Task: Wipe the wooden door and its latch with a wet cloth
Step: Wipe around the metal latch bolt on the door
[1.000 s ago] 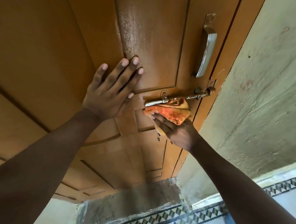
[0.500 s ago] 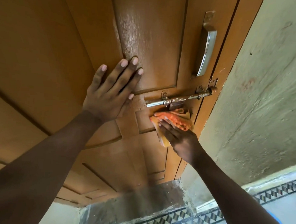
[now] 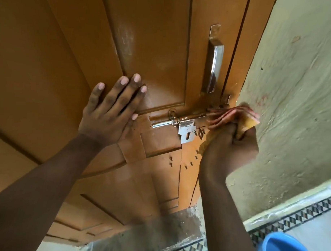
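Observation:
The brown wooden door (image 3: 156, 50) fills the upper left of the view. Its metal sliding latch (image 3: 181, 122) runs across the middle rail, with a hasp plate hanging below it. My left hand (image 3: 110, 112) lies flat on the door panel, fingers spread, left of the latch. My right hand (image 3: 229, 150) grips a bunched orange and yellow cloth (image 3: 234, 116) and presses it on the right end of the latch, at the door's edge by the frame. The bolt's right tip is hidden under the cloth.
A chrome pull handle (image 3: 215, 63) stands upright above the latch. A rough pale green wall (image 3: 292, 111) borders the door on the right. A blue bucket (image 3: 286, 248) sits on the patterned tile floor at lower right. Several screws stick out below the latch.
My right hand has carried the cloth from under the latch, up and to the right, onto the bolt's right end. The hasp plate is now uncovered. My left hand stays flat on the door.

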The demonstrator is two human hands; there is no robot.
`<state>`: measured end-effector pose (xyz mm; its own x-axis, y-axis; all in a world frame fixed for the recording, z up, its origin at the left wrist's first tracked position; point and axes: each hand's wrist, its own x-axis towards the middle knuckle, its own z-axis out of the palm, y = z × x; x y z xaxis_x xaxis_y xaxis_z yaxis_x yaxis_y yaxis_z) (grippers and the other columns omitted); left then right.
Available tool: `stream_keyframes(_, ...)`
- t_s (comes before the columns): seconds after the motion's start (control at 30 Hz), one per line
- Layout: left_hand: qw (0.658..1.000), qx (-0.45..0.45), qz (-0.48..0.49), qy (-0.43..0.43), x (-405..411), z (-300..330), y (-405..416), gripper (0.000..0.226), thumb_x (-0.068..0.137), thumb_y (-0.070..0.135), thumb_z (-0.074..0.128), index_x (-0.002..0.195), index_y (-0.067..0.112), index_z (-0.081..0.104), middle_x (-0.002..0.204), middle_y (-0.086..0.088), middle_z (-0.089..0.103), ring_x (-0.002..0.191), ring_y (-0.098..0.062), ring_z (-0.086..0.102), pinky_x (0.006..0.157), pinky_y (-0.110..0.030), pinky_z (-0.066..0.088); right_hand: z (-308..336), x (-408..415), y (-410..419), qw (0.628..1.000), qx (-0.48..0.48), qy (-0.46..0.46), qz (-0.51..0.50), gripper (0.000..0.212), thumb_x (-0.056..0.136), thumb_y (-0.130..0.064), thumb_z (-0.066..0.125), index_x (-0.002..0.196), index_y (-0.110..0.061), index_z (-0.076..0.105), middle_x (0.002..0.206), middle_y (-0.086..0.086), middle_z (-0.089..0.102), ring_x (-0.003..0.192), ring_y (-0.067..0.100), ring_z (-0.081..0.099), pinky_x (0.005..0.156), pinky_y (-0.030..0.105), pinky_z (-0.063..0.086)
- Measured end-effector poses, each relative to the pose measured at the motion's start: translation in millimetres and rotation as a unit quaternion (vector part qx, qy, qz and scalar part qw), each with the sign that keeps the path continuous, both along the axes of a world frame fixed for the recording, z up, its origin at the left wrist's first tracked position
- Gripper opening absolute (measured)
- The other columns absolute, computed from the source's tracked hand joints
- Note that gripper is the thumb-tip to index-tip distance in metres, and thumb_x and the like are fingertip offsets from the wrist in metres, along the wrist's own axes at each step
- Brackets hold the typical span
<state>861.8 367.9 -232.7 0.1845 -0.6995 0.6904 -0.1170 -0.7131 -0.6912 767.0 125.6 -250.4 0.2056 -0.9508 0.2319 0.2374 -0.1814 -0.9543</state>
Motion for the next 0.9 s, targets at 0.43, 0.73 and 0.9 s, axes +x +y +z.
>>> stream_keyframes(0.43,1.000,0.007,0.005,-0.009,1.5,1.0,-0.6,0.066,0.101,0.040,0.039,0.162,0.014,0.034,0.167,-0.010,0.033,0.154,-0.027,0.029,0.122,-0.048,0.013,-72.4,10.7,-12.0,0.872,-0.422,0.171,0.182,0.058,0.091,0.006,0.047,0.148,-0.005,0.050,0.155,0.012,0.049,0.151,0.036,0.032,0.102,0.048,0.054)
stream_keyframes(0.73,0.976,-0.155,0.044,0.145,-14.5,-27.5,-47.3,0.104,0.092,0.077,0.049,0.165,0.009,0.020,0.169,-0.016,0.010,0.159,-0.029,-0.012,0.122,-0.060,-0.012,-65.9,4.6,-8.3,0.797,-0.513,0.199,0.249,0.069,0.083,0.005,0.067,0.149,-0.004,0.048,0.156,0.013,0.048,0.150,0.035,0.032,0.089,0.053,0.061)
stream_keyframes(0.9,0.967,-0.168,0.088,0.173,-17.8,-33.9,-57.5,0.106,0.094,0.081,0.036,0.165,0.006,0.009,0.169,-0.018,-0.001,0.155,-0.031,-0.024,0.119,-0.063,-0.016,-58.3,14.2,-3.5,0.854,-0.423,0.208,0.221,0.072,0.083,0.009,0.075,0.148,-0.002,0.049,0.154,0.015,0.050,0.147,0.042,0.038,0.098,0.051,0.050)
